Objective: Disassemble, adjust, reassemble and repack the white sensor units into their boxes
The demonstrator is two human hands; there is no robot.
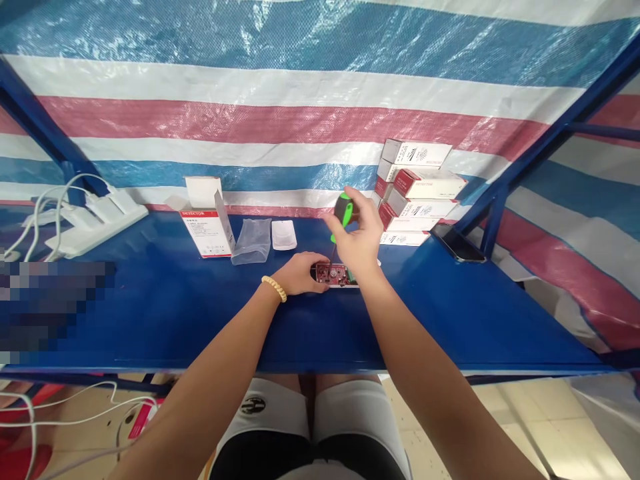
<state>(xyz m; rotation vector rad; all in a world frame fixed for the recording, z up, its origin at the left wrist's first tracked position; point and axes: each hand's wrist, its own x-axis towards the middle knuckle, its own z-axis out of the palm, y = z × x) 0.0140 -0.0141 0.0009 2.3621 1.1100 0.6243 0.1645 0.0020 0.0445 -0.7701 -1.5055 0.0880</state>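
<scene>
On the blue table lies a detector with its red circuit board [338, 274] exposed in a white casing. My left hand [301, 273] grips the left end of this detector, thumb on the near side and fingers on the far side. A green and black screwdriver [344, 209] stands nearly upright in my right hand [361, 230], its shaft pointing down at the board. Exactly where the tip touches is too small to tell. Behind the detector are a white plastic cover [284, 235] and a clear plastic bag [253, 241].
An opened detector box [206, 227] stands at the back left. Several detector boxes [417, 193] are stacked at the back right, beside a dark phone [459, 243]. A white power strip [97, 223] with cables lies far left. Blue frame posts [500, 187] flank the table [320, 333].
</scene>
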